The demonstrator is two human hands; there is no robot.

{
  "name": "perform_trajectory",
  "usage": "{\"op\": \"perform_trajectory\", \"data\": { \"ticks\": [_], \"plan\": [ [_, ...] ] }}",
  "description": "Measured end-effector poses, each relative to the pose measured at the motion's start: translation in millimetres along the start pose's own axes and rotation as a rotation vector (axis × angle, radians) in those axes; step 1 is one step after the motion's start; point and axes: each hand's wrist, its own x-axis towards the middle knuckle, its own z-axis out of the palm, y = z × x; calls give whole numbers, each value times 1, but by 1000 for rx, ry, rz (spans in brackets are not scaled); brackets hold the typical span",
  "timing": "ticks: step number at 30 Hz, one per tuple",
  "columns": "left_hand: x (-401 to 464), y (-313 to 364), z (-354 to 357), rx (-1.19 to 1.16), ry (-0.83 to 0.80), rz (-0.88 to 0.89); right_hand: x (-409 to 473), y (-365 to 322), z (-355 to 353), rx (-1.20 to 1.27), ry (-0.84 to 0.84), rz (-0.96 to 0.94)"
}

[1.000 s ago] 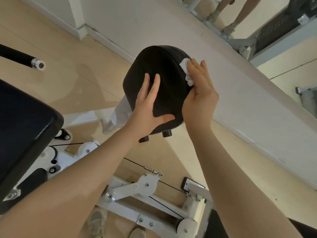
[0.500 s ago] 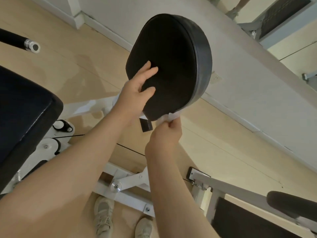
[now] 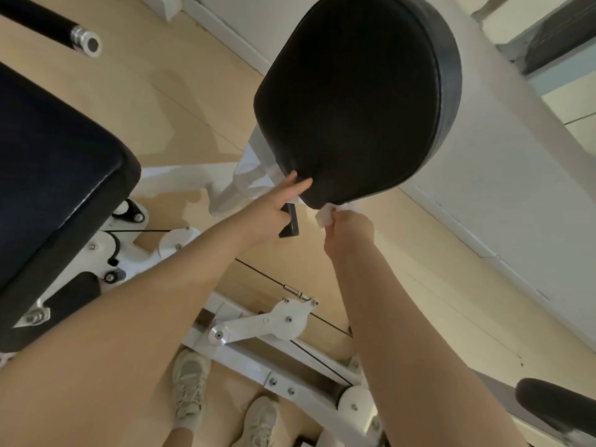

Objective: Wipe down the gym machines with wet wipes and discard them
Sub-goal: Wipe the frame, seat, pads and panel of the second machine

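Note:
A round black padded cushion (image 3: 354,101) of a white gym machine fills the upper middle of the head view. My right hand (image 3: 346,227) grips a crumpled white wet wipe (image 3: 327,214) against the cushion's lower edge. My left hand (image 3: 277,204) rests at the cushion's lower left rim, its fingertips touching the padding. A black knob or lever (image 3: 290,222) hangs just below the cushion between my two hands.
A large black seat pad (image 3: 54,162) stands at the left. A black bar with a chrome end (image 3: 85,43) is at the top left. The white machine frame (image 3: 258,327) with cables lies on the wooden floor below. My shoes (image 3: 190,385) stand beside it. A black roller pad (image 3: 554,404) is at the lower right.
My right hand with the wipe moved from the cushion's upper right side down to its lower edge. My left hand slid from the cushion's face to its lower left rim. The view came closer.

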Motion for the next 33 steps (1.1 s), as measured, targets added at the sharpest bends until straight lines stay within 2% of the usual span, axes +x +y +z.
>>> {"op": "perform_trajectory", "data": {
  "ticks": [2,4,7,9,11,13,14,18,22,24,27,29,31,33],
  "plan": [
    [1,1,-1,-18,-6,-8,-20,-3,-18,92,185,-140],
    [0,2,-2,-14,-12,-15,-46,-8,-31,141,306,-454],
    [-1,7,-6,-2,-5,-46,-61,-29,-39,-252,423,-1144],
    [-2,9,-9,-10,-16,-54,-51,-50,-34,-539,393,-1393],
    [-3,7,-13,-37,-29,-71,-36,-59,-24,-998,461,-1582],
    [-3,4,-18,-78,-41,-99,-24,-52,-16,-1403,475,-1571],
    [-3,3,-21,-103,-42,-100,-18,-41,-10,-1522,446,-1536],
    [-7,-4,-24,-234,33,-79,-7,9,21,-1866,79,-1327],
    [-18,-23,-31,-257,138,-136,2,34,45,-1987,-98,-1082],
    [-24,-30,-36,-232,149,-165,9,35,42,-2038,-211,-1086],
    [-36,-30,-39,-226,172,-180,5,23,20,-1860,-305,-1131],
    [-48,-18,-34,-250,151,-166,-9,16,-6,-1562,-448,-1110],
    [-64,2,-21,-265,115,-136,-34,9,-34,-1130,-424,-1023],
    [-84,27,-3,-277,57,-112,-64,5,-64,-769,-352,-771]
  ]
}}
